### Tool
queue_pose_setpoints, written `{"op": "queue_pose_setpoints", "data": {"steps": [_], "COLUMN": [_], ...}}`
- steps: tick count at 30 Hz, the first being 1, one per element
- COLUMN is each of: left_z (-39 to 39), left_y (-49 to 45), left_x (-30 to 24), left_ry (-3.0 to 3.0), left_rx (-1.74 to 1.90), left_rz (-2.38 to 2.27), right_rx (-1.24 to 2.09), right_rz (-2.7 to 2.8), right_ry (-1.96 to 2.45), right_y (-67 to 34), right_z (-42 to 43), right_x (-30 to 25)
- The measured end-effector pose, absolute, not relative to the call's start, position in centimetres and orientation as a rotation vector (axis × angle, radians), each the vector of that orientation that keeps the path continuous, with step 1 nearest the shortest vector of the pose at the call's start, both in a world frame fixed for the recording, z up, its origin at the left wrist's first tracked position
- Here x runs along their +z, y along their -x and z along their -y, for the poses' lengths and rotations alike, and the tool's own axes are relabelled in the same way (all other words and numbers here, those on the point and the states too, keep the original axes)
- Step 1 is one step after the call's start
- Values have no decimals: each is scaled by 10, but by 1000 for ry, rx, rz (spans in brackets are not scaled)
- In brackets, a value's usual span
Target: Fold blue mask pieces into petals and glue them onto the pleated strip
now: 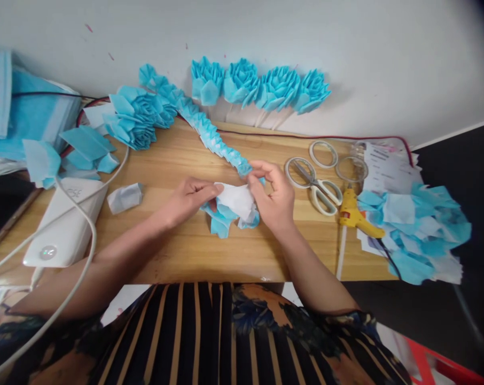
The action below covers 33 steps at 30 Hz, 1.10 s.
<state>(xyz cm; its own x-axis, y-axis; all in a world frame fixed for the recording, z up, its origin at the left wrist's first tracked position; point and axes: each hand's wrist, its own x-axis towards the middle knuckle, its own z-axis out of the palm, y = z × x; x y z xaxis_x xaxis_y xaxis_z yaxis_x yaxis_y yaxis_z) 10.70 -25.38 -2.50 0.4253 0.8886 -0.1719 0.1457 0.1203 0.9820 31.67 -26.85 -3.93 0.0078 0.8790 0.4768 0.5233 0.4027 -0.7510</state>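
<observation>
My left hand [196, 199] pinches the left edge of a white square piece of thin fabric [236, 197] between thumb and fingers. My right hand [274, 195] has its fingers closed on the same piece's right edge. Light blue loose pieces [220, 224] lie on the wooden table just below it, partly covered by it and by my left fingers. A long folded blue strand [205, 131] runs from the back left down to my right fingertips; whether they touch it I cannot tell.
Several blue fabric flowers [242, 80] on pale stems lean on the wall. More flowers [133, 117] lie left, above a white power bank [63, 224] with a cable. Right are scissors [324, 195], tape rolls [323, 154], a yellow glue gun [352, 211] and a blue scrap pile [422, 224].
</observation>
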Motion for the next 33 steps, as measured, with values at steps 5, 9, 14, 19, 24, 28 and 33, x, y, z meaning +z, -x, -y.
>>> {"op": "queue_pose_setpoints", "data": {"steps": [5, 9, 14, 19, 24, 28, 33], "left_z": [252, 249, 248, 247, 250, 254, 257], "left_y": [-110, -113, -113, -112, -110, -108, -110], "left_x": [-33, -34, -34, -35, -28, -20, -17], "left_ry": [-1045, -920, -914, -923, -1088, -1380, -1547], "left_rx": [852, 905, 913, 911, 874, 813, 727], "left_rz": [-969, -906, -904, -919, -990, -1052, -958], "right_rx": [184, 58, -35, -64, 3, 210, 427], "right_rz": [1692, 1903, 1924, 1911, 1932, 1949, 2014], "right_ry": [1106, 968, 1001, 996, 1025, 1007, 1044], "right_y": [-320, -320, -320, -324, -330, -330, -325], "right_z": [271, 270, 269, 268, 264, 264, 267], "right_x": [-31, -27, -27, -25, -25, -25, -29]}}
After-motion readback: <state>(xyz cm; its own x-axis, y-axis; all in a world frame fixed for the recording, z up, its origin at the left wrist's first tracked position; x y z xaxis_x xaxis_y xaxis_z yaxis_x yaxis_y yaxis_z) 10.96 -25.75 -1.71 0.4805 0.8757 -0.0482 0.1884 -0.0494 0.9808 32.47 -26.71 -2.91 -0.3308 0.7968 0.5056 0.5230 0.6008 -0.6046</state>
